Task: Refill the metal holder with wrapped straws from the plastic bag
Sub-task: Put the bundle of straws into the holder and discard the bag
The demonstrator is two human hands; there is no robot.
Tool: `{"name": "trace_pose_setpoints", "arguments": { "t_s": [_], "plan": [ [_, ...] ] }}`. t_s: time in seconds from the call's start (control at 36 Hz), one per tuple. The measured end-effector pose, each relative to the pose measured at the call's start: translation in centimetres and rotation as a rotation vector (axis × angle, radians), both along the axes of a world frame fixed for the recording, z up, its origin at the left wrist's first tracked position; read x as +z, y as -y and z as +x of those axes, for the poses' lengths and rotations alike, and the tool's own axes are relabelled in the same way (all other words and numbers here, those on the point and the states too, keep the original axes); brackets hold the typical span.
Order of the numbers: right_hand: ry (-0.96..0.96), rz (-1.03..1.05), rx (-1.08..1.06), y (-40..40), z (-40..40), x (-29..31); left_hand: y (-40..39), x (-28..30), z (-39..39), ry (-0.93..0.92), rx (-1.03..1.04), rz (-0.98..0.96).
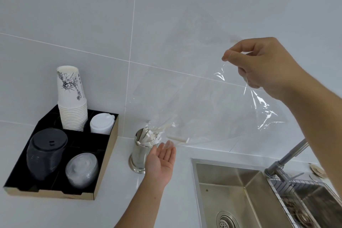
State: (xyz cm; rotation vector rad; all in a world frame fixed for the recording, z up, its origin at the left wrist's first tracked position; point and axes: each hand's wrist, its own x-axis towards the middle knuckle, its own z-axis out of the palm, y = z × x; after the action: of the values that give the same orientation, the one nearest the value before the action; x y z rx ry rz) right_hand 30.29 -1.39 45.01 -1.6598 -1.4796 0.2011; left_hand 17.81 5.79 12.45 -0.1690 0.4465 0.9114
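A shiny metal holder (137, 155) stands on the white counter, with several white wrapped straws (148, 136) sticking out of its top. My right hand (262, 66) pinches the upper end of a clear plastic bag (212, 109) and holds it high and tilted, its mouth down at the holder's rim. A few wrapped straws (176, 138) lie in the bag's lower end, sliding toward the holder. My left hand (161, 161) is open, palm up, just right of the holder and under the bag's mouth, holding nothing.
A black divided tray (103, 170) at the left holds a stack of paper cups (73, 102), white lids, black lids (46, 153) and clear lids (82, 169). A steel sink (231, 196) with a faucet (288, 157) and a drain rack lies at the right. Tiled wall behind.
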Motion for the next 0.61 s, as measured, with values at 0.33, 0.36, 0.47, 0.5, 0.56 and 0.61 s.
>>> {"name": "trace_pose_setpoints", "arguments": {
  "t_s": [0.33,0.36,0.47,0.5,0.56,0.61],
  "plan": [
    [-0.103,-0.016,-0.051,1.7,2.0,-0.5,-0.5,0.4,0.3,-0.109,-0.084,0.006],
    [-0.104,-0.018,-0.056,1.8,2.1,-0.5,-0.5,0.4,0.4,-0.116,-0.087,0.012],
    [-0.096,-0.031,-0.080,2.1,2.5,-0.7,-0.2,0.1,0.4,-0.156,-0.093,0.025],
    [-0.099,-0.029,-0.086,2.1,2.6,-0.7,-0.2,0.1,0.4,-0.165,-0.096,0.029],
    [-0.104,-0.027,-0.093,2.2,2.7,-0.7,-0.1,0.0,0.3,-0.183,-0.103,0.040],
    [-0.103,-0.030,-0.096,2.3,2.8,-0.7,-0.1,-0.1,0.3,-0.194,-0.110,0.046]
  ]
}}
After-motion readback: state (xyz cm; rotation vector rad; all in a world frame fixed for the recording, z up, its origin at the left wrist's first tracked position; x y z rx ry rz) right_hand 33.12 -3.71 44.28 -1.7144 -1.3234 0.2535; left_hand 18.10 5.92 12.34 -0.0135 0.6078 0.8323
